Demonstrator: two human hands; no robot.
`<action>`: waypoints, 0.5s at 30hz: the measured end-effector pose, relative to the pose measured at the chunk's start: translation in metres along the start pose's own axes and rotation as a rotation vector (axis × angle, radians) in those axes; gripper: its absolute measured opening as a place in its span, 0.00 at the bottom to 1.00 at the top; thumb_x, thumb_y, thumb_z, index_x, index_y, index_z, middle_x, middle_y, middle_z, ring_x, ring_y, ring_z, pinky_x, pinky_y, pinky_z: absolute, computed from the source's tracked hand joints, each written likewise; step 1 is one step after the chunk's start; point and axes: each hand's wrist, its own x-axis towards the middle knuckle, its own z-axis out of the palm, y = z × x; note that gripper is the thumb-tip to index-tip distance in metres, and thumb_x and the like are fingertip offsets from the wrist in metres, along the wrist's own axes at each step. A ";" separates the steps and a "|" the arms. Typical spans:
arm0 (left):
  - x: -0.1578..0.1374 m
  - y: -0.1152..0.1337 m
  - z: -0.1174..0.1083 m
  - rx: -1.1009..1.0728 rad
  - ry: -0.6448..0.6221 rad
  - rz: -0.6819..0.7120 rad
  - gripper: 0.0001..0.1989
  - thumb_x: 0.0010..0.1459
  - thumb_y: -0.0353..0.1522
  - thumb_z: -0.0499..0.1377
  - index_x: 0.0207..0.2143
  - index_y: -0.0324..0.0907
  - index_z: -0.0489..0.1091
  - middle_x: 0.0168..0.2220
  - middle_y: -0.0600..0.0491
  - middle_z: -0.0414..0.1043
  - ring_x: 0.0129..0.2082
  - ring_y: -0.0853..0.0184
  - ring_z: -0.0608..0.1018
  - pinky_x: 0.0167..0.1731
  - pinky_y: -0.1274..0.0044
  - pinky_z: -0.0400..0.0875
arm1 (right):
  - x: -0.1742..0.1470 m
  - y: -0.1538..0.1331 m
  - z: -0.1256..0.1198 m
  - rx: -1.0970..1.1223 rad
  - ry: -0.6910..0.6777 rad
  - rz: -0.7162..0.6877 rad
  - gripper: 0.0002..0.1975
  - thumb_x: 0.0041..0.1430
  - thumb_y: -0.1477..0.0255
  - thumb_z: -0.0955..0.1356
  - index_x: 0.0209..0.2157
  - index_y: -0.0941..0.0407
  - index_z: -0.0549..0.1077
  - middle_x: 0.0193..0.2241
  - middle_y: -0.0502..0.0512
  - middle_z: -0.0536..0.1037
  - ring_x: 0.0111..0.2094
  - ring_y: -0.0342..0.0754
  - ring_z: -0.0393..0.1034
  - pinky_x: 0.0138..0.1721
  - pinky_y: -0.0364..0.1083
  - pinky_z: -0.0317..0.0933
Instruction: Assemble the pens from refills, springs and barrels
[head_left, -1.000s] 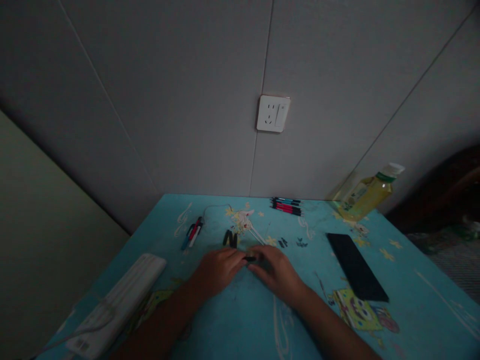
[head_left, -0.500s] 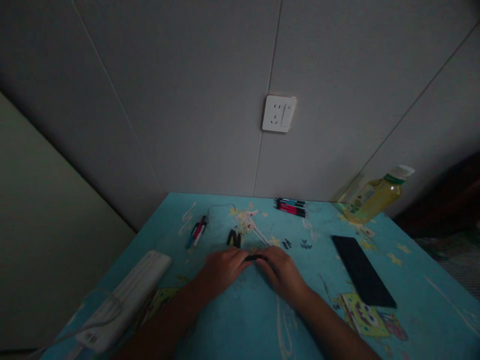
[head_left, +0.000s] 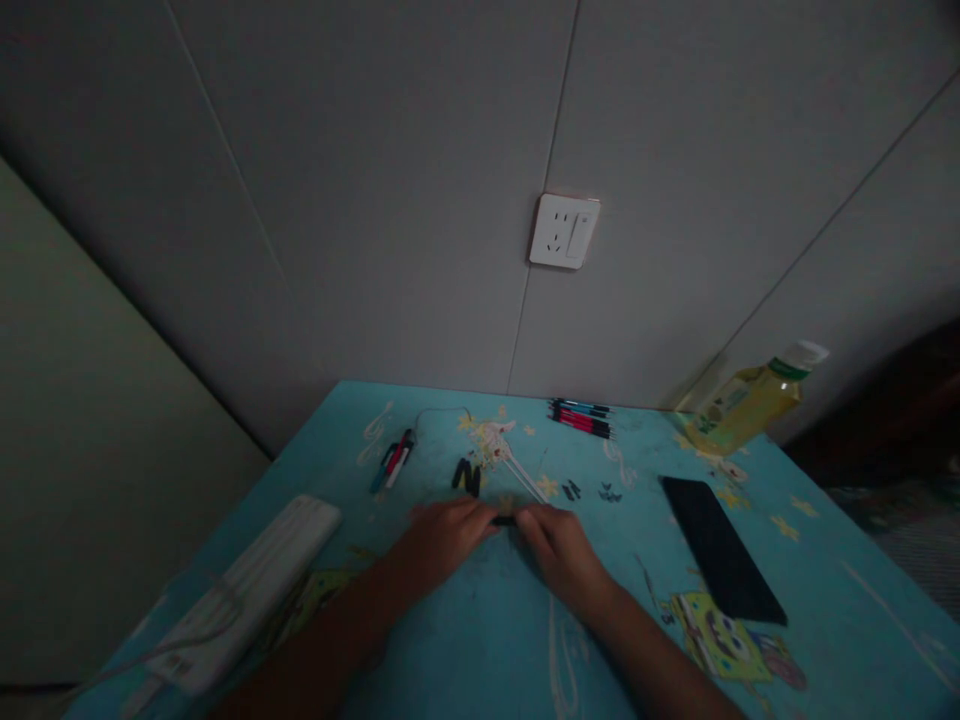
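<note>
Between my two hands is a short dark pen part [head_left: 505, 520], held level just above the blue tabletop. My left hand [head_left: 454, 525] is closed on its left end, and my right hand [head_left: 551, 530] pinches the right end. The fingers cover most of it, so its full shape is hidden. Just beyond my left hand lie several black pen grips or barrels [head_left: 466, 476]. Past my right hand are small dark pieces [head_left: 571, 490] and a second cluster of tiny parts [head_left: 610, 493].
Assembled pens [head_left: 581, 418] lie by the wall, with coloured pen parts [head_left: 392, 462] at the left. A white power strip [head_left: 255, 590] with a cable lies front left. On the right are a dark flat phone-like slab [head_left: 724, 550] and a yellow liquid bottle [head_left: 750, 400].
My hands have drawn slightly closer together, and less of the dark part shows between them. The view has shifted a little. The other items lie where they were.
</note>
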 end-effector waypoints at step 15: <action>0.003 0.004 -0.015 -0.129 0.080 -0.126 0.11 0.68 0.32 0.46 0.36 0.42 0.66 0.31 0.51 0.73 0.32 0.66 0.76 0.33 0.77 0.67 | 0.007 0.001 -0.024 0.284 0.347 0.153 0.10 0.61 0.66 0.69 0.43 0.54 0.74 0.35 0.54 0.75 0.36 0.48 0.68 0.39 0.47 0.62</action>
